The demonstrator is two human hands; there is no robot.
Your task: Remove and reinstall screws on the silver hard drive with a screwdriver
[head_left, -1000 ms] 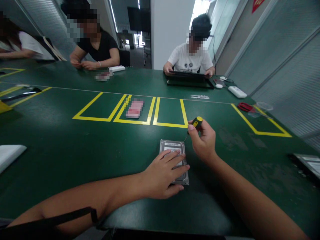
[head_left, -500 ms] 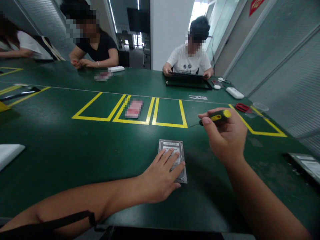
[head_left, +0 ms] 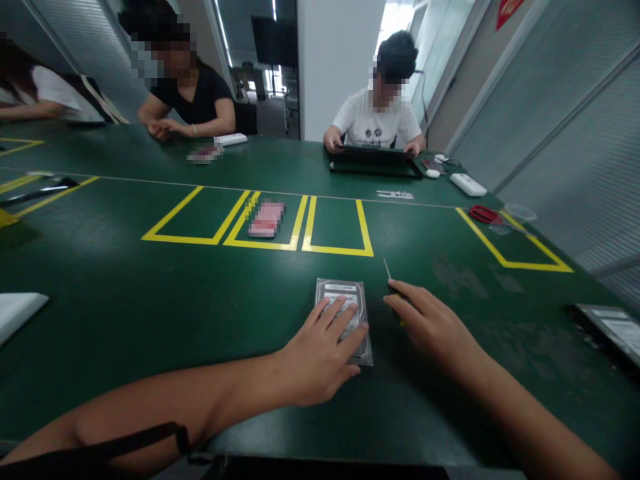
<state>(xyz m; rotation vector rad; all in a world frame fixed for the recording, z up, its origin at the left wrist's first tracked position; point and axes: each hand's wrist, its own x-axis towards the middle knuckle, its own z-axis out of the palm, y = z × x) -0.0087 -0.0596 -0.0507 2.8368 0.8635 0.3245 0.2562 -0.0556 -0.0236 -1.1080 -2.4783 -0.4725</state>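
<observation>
A silver hard drive (head_left: 341,288) with white labels lies flat on the green table (head_left: 210,307), near the middle front. My left hand (head_left: 323,353) rests on it, palm down with fingers spread, hiding its lower left part. To the right of the drive, my right hand (head_left: 433,320) is closed round a screwdriver (head_left: 387,269). The thin shaft sticks out past my fingers, tilted up and away, while most of the dark green and yellow handle is hidden by the hand.
Yellow tape frames (head_left: 337,252) mark the table beyond the drive, one holding a blurred pink item (head_left: 267,220). Another drive-like device (head_left: 613,333) lies at the right edge. Red-handled scissors (head_left: 484,214) lie back right; a white object (head_left: 20,313) is at left. People sit across the table.
My right hand has come down and turned palm-down with the screwdriver, its shaft now pointing away from me. My left hand stays on the drive.
</observation>
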